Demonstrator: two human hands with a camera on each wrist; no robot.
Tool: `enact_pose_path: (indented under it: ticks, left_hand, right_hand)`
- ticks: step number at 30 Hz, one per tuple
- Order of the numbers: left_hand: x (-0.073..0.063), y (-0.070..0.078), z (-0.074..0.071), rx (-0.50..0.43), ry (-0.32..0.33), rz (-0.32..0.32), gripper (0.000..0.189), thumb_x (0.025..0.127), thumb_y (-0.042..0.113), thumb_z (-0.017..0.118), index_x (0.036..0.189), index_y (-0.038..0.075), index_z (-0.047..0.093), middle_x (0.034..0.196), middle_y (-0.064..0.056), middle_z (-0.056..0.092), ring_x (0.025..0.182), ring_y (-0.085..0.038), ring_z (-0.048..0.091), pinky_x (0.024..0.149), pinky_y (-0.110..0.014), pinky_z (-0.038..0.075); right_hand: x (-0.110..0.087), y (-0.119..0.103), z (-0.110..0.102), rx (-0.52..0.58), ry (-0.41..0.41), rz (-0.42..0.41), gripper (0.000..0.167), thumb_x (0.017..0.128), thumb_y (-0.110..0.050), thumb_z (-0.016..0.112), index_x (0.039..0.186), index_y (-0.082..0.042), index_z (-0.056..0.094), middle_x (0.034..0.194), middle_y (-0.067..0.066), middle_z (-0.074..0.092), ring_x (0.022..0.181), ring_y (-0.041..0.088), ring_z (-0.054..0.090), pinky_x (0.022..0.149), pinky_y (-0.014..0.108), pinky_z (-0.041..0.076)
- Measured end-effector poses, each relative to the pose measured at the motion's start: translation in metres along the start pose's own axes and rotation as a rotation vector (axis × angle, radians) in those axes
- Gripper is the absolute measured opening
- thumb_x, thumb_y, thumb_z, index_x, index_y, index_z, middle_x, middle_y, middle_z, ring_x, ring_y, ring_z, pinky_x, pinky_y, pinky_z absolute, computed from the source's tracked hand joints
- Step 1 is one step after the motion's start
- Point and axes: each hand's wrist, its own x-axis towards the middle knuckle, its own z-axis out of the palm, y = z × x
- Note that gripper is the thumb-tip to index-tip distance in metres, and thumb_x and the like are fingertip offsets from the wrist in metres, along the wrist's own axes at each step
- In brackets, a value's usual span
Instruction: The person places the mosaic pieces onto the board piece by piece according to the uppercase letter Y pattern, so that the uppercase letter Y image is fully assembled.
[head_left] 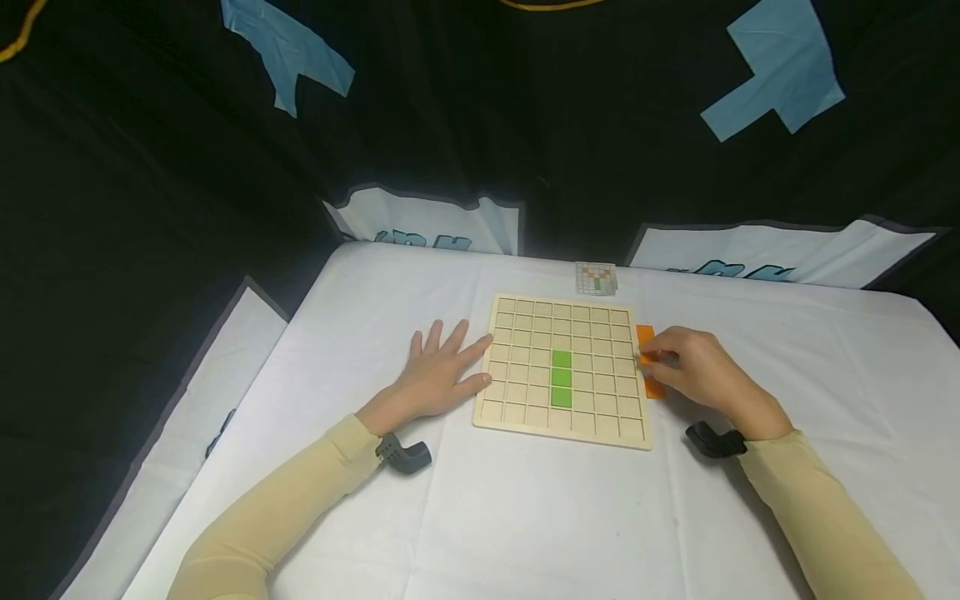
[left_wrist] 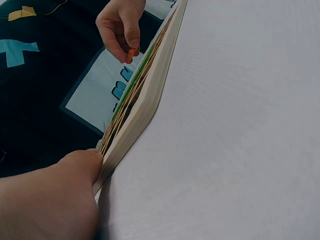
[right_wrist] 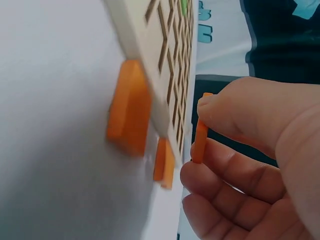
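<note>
A wooden grid board lies flat on the table, with a column of 3 green square tiles in its cells. My left hand has its fingers spread, the thumb and little finger touching the board's left edge. At the right edge, my right hand pinches a thin orange tile between thumb and fingers, just above the table. Further orange tiles lie on the cloth along the board's right side, partly beneath that hand in the head view.
Behind the board sits a small clear card printed with a grid and coloured squares. White cloth covers the table. Black curtains with blue tape hang at the back and left. Both wrists wear dark devices.
</note>
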Motion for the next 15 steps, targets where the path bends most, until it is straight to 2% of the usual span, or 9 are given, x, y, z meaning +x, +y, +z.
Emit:
enact_pose_path:
  ticks: [9, 15]
  left_hand:
    - [0.001, -0.002, 0.001, 0.001, 0.01, -0.003, 0.068, 0.103, 0.058, 0.041, 0.163, 0.03, 0.026, 0.172, -0.018, 0.01, 0.155, -0.055, -0.001, 0.121, -0.075, 0.0]
    - [0.001, -0.001, 0.002, 0.001, 0.008, -0.003, 0.068, 0.103, 0.058, 0.041, 0.163, 0.03, 0.025, 0.172, -0.018, 0.01, 0.155, -0.055, -0.001, 0.121, -0.074, 0.0]
  right_hand:
    - [0.018, -0.012, 0.003, 0.027, -0.007, -0.072, 0.025, 0.087, -0.004, 0.076, 0.111, 0.003, 0.076, 0.102, 0.015, 0.074, 0.084, 0.023, 0.06, 0.076, 0.037, 0.054]
    - [0.029, -0.023, 0.006, 0.056, 0.003, -0.124, 0.022, 0.087, -0.002, 0.076, 0.109, 0.004, 0.077, 0.098, 0.015, 0.074, 0.081, 0.022, 0.06, 0.069, 0.031, 0.051]
